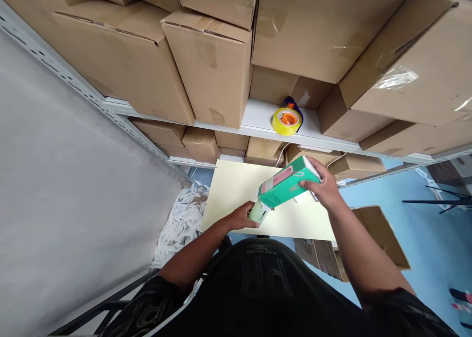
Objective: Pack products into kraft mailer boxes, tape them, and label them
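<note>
A green box (285,183) with a pink picture on one side is tilted above the pale table, its left end lower. My right hand (324,182) grips its upper right end, thumb on the front face. A pale green cylindrical item (258,212) sticks out of the lower left end of the box. My left hand (243,216) is closed around this item, with the thumb near its bottom. How much of the item sits inside the box is hidden.
The pale yellow table (228,184) stands before me. A yellow tape roll (286,121) lies on the white shelf (258,115) among cardboard boxes (214,67). Paper scraps (180,224) cover the floor at left. An open carton (383,234) stands at right.
</note>
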Demonstrator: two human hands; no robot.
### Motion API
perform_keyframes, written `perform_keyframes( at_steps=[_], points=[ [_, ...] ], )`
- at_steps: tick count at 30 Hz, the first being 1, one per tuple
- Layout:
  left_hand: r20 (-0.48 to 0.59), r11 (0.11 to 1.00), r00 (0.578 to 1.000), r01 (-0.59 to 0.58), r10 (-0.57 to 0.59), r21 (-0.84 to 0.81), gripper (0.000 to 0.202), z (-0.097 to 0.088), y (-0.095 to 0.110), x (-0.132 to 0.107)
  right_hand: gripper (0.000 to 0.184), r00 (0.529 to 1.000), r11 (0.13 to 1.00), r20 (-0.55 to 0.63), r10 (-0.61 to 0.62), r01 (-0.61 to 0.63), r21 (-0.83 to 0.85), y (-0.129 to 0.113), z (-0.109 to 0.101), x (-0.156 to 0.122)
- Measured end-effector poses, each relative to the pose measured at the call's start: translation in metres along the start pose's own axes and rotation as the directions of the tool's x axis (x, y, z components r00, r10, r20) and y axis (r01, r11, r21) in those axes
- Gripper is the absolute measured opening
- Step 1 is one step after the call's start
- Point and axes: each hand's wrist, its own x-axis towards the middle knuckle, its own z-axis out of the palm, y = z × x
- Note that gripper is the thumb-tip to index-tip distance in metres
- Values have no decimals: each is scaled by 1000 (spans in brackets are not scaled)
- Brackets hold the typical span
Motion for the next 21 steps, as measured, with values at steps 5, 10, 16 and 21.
perform_keyframes(
  at_steps=[5,10,16,21],
  points=[
    [-168,997,984,73,-66,34,72,9,-29,8,56,943,947,-268,197,-113,300,51,-51,11],
    [-447,938,890,224,-87,263,60,5,-35,12,51,716,688,-150,682,-557,465,157,-26,-48],
    [-481,900,874,263,-69,348,58,2,-42,20,59,416,394,-42,908,-818,419,239,31,-101],
    [-439,839,898,260,-28,479,69,2,-59,31,78,452,462,-132,882,-885,54,246,30,-112]
  ],
)
